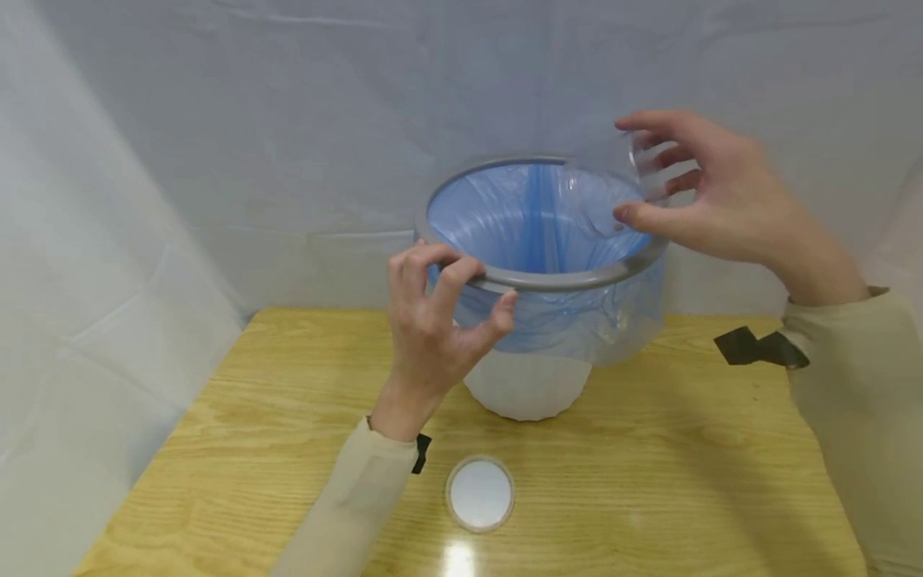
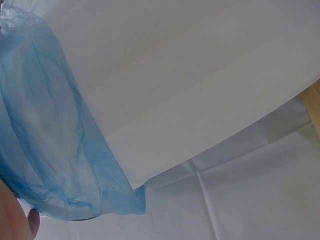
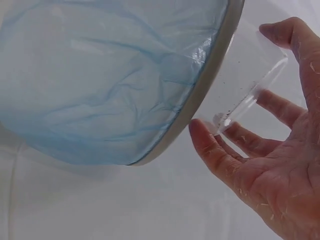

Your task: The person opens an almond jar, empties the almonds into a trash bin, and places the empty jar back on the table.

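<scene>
A white trash can (image 1: pixel 530 385) stands on the table, lined with a blue plastic bag (image 1: pixel 505 216) that a grey ring (image 1: pixel 555 280) holds at the mouth. My left hand (image 1: pixel 433 312) grips this ring at its near left side, fingers over the top and thumb outside. At the far right of the mouth, my right hand (image 1: pixel 714 184) holds a clear plastic cup (image 1: pixel 602 184) tipped on its side over the opening. Small dark specks cling to the cup's (image 3: pixel 250 75) wall in the right wrist view. The bottom of the bag is hidden.
On the wooden table (image 1: pixel 288 449), near the front, lies a round white disc (image 1: pixel 479 493) with a pale rim. White sheeting (image 1: pixel 288 120) hangs behind and to the left of the table. Bag film overhangs the can's outside.
</scene>
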The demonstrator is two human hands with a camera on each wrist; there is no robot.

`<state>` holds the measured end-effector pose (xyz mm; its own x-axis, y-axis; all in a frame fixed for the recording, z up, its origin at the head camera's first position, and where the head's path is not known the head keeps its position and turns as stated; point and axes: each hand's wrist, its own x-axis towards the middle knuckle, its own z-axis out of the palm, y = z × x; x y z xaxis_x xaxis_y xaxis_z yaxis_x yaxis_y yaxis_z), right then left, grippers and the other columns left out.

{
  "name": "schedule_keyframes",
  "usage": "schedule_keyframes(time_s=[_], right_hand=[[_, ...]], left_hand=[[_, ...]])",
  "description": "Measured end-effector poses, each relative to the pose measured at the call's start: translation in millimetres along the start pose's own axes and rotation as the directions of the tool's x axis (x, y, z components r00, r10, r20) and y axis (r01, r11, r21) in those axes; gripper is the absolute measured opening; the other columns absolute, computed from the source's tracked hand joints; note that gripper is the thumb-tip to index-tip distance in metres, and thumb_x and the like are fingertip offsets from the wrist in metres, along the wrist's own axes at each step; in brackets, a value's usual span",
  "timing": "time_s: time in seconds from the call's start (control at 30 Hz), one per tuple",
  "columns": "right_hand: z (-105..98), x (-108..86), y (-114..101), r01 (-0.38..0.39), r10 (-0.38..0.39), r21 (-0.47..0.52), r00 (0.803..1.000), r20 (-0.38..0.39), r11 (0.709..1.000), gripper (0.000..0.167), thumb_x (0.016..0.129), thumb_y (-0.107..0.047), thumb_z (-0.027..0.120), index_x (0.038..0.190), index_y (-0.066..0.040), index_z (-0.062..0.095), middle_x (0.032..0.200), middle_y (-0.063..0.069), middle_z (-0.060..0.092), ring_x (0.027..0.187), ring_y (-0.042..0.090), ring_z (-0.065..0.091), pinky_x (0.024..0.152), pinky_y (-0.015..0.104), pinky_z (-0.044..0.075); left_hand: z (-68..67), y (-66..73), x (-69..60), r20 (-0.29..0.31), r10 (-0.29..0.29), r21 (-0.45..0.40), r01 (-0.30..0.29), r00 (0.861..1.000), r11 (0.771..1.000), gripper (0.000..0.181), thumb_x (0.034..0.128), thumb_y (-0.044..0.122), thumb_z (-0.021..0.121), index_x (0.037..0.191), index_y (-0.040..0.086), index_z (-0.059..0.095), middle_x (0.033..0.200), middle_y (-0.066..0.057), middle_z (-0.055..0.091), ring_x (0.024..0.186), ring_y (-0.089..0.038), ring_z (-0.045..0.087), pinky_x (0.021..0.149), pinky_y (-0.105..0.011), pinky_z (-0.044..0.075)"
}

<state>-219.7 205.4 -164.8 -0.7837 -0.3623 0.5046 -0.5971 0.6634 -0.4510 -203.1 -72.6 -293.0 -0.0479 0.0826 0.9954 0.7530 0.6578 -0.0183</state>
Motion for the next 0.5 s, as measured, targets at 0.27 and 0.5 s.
schedule_keyframes(time_s=[0.27,0.5], right_hand=[[-3.4,12.7,-6.0,0.082,-0.069,-0.188,0.995,0.071,0.979,0.073,0.081,-0.027,0.084,0.148,-0.026,0.054,0.127,0.007,0.064,0.104,0.015,0.058,0.079,0.009,0.042],[-5.3,31.4,-16.4,0.138,-0.091,-0.288,0.981,0.173,0.948,0.076,0.082,-0.034,0.081,0.150,-0.021,0.051,0.130,0.018,0.062,0.107,0.034,0.062,0.081,0.040,0.049]], left_hand=[[-0.7,0.4,-0.1,-0.005,-0.004,-0.003,0.004,1.000,1.000,0.036,0.0934,0.039,0.069,0.100,0.005,0.061,0.099,-0.017,0.055,0.092,-0.037,0.048,0.086,-0.051,0.045],[-1.7,-0.6,0.1,-0.009,-0.001,0.000,0.001,1.000,1.000,0.036,0.0935,0.039,0.069,0.100,0.005,0.060,0.100,-0.017,0.054,0.092,-0.037,0.048,0.085,-0.051,0.045]])
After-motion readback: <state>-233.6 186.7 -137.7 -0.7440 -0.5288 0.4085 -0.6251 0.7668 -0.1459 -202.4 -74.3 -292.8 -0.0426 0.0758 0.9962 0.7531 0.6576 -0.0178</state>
